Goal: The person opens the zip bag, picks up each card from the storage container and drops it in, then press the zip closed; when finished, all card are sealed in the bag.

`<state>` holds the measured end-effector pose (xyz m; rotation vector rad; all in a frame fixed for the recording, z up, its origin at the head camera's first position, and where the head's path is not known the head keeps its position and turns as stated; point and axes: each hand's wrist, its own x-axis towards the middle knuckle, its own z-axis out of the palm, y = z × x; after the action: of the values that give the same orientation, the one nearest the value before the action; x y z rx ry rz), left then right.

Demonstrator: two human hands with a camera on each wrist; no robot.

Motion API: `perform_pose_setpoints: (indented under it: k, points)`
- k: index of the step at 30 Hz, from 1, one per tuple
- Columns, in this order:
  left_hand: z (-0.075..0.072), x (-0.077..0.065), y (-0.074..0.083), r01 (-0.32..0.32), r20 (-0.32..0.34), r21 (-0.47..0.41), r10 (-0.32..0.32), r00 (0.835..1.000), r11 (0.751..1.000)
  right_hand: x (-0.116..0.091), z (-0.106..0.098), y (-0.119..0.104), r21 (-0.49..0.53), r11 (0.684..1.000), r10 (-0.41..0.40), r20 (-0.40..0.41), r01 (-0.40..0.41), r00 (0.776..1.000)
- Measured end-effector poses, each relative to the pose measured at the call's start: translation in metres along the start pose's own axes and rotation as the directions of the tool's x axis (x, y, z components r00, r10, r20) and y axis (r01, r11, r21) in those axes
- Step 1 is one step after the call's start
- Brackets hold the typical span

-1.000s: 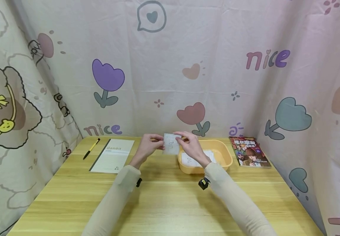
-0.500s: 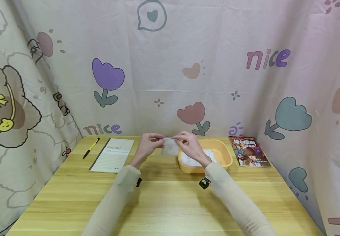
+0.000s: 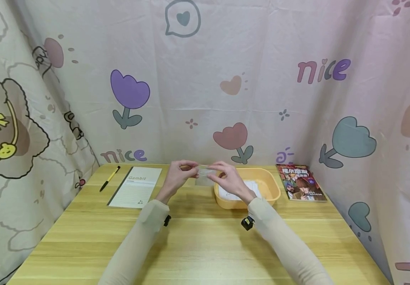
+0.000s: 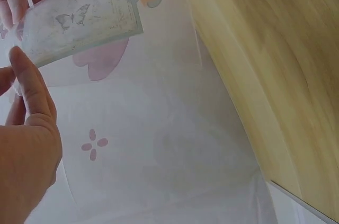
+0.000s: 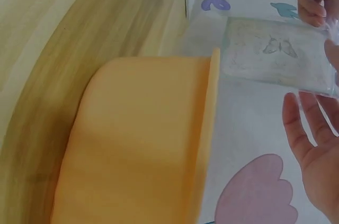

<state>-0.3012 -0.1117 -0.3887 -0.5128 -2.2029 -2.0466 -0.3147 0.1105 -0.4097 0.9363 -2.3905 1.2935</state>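
Note:
A small translucent plastic pouch (image 3: 205, 178) with a grey butterfly print (image 4: 73, 17) is held up above the far part of the table. My left hand (image 3: 177, 177) pinches its upper left edge between thumb and fingers. At the upper right edge, my right hand (image 3: 230, 179) holds it with thumb and index finger, which look slightly spread. The right wrist view has the right hand's other fingers (image 5: 298, 128) extended beside the pouch (image 5: 275, 54). Part of the pouch's top edge is hidden by the fingers.
An orange-yellow plastic basin (image 3: 270, 188) with white printed sheets or pouches (image 3: 253, 186) in it stands under the right hand. On the left lie a notebook (image 3: 135, 188) and a yellow-black pen (image 3: 110, 179). A comic-style book (image 3: 301, 184) lies right of the basin. A printed curtain (image 3: 190, 79) borders the table.
The pouch tipped until nearly edge-on, then came back to show part of its face. My right thumb has moved down, apart from the index finger. Both arms stay almost in place.

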Motion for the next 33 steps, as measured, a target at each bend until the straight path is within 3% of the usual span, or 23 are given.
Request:
perform_pose_setpoints:
  k: [5,11,22,26,33]
  points:
    - [0.0,0.002,-0.004,-0.031,-0.014,0.011,0.031,0.999,0.999,-0.002,-0.001,0.002,0.056,0.998,0.02,-0.038,-0.017,0.999]
    - [-0.002,0.002,-0.002,-0.03,-0.016,0.062,0.031,0.999,0.998,-0.001,-0.003,0.003,0.052,0.999,0.009,-0.085,-0.005,0.996]
    - [-0.005,0.004,0.0,-0.048,0.062,0.271,0.032,0.998,0.961,0.001,0.001,0.002,0.062,0.996,0.076,-0.146,-0.067,0.986]
    - [-0.006,0.005,0.004,-0.046,0.072,0.305,0.025,0.997,0.951,0.001,0.001,-0.009,0.053,0.995,0.086,-0.141,-0.079,0.986]
    - [-0.009,0.005,0.012,-0.014,0.092,0.266,-0.011,0.996,0.964,-0.005,-0.011,-0.036,0.1,0.994,0.062,-0.143,-0.048,0.988]
